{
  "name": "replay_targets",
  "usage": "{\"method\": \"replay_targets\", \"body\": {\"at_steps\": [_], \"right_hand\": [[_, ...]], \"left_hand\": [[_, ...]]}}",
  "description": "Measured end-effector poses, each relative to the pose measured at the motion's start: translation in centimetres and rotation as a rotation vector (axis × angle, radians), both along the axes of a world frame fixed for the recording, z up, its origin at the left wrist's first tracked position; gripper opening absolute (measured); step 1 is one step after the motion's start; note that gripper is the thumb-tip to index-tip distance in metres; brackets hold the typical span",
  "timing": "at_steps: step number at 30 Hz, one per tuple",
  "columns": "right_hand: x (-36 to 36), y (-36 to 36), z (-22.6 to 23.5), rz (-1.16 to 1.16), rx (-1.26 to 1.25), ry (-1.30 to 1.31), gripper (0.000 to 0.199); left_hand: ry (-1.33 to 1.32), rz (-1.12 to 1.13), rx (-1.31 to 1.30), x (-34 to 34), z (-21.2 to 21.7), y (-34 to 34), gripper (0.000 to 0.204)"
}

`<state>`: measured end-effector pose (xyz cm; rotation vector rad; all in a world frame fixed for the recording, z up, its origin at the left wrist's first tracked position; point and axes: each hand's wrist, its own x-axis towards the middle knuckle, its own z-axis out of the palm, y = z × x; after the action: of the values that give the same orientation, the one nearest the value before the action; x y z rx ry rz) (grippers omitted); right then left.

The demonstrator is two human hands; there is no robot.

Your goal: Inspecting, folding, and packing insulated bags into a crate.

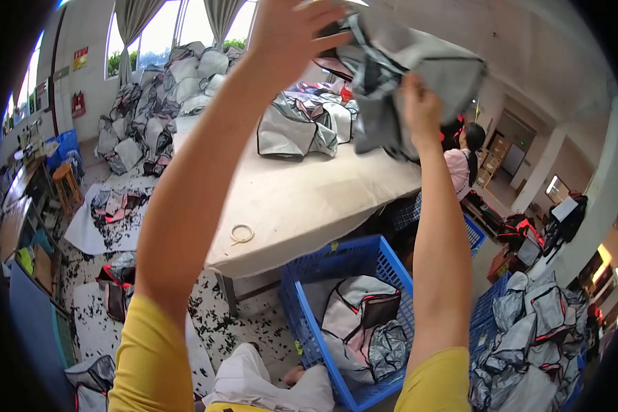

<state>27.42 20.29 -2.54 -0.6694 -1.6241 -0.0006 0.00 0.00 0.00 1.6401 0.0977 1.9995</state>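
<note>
Both my arms are raised over the table. My right hand (420, 106) is closed on a silver-grey fabric bag (453, 82) with black edging, holding it up above the table's far right part. The bag hangs loosely folded, its shiny grey lining partly showing. My left hand (288, 41) is up at the top edge, fingers stretched and apart, by the bag's dark left edge; whether they touch it I cannot tell. Beyond my hands another grey bag with black piping (286, 130) sits on the cream-covered table (309, 199). A pale ring-shaped coil (242, 234) lies near the table's front corner.
A blue plastic crate (302, 309) with grey bags (360, 309) stands below the table's front edge. More bags (529, 336) heap up at the right, and a tall pile (178, 82) rises by the window. A person in pink (459, 168) is beyond the table. Black scraps litter the floor.
</note>
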Motion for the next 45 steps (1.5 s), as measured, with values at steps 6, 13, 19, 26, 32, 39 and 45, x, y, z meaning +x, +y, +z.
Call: {"method": "replay_targets", "body": {"at_steps": [6,13,19,26,32,39,45], "right_hand": [[2.0,-4.0,-9.6,-0.073,-0.179,-0.165,0.049],[9.2,-26.7,-45.5,-0.114,-0.978,-0.199,0.039],[18.2,-47.5,-60.3,-0.429,-1.382,0.362,0.030],[26.4,-47.0,-53.9,-0.907,-1.294,0.641,0.035],[26.1,-34.1,-66.6,-0.614,-1.427,0.327,0.034],[24.6,-17.9,-82.9,-0.535,-1.507,-0.126,0.044],[19.6,-14.4,-85.4,-0.031,-1.570,-0.285,0.067]], "left_hand": [[-0.043,0.053,-0.227,-3.5,-13.1,1.3,0.053],[0.356,0.083,-1.017,-0.2,-41.0,-3.7,0.040],[0.338,0.011,-1.776,3.4,-62.3,-15.5,0.034],[0.343,0.134,-1.871,4.8,-69.8,-18.5,0.028],[0.439,0.120,-1.984,5.3,-70.6,-16.0,0.030],[0.621,0.141,-1.992,6.9,-70.0,-16.4,0.031],[0.461,0.241,-2.013,7.1,-69.6,-15.8,0.032]]}}
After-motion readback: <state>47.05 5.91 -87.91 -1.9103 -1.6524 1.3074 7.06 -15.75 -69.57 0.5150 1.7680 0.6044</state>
